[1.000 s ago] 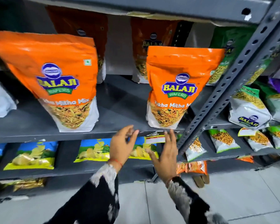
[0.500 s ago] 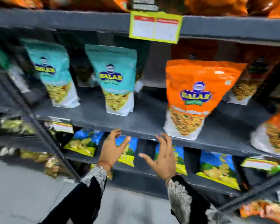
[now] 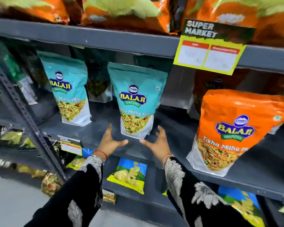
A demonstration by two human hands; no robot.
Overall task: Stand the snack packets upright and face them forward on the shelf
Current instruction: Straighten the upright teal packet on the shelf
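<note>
Left hand [image 3: 109, 142] and right hand [image 3: 159, 141] spread wide, empty, flanking the teal packet [image 3: 134, 99]; packets behind it too dark to read

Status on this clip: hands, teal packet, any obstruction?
Left hand and right hand open, flanking middle teal packet, not touching. Packet upright, facing forward on shelf. Nothing between.

A supermarket aisle is showing here: grey slotted-steel shelving [image 3: 105, 41] is carrying branded snack pouches [image 3: 134, 99] and yellow "Super Market" price tags [image 3: 211, 49].
</note>
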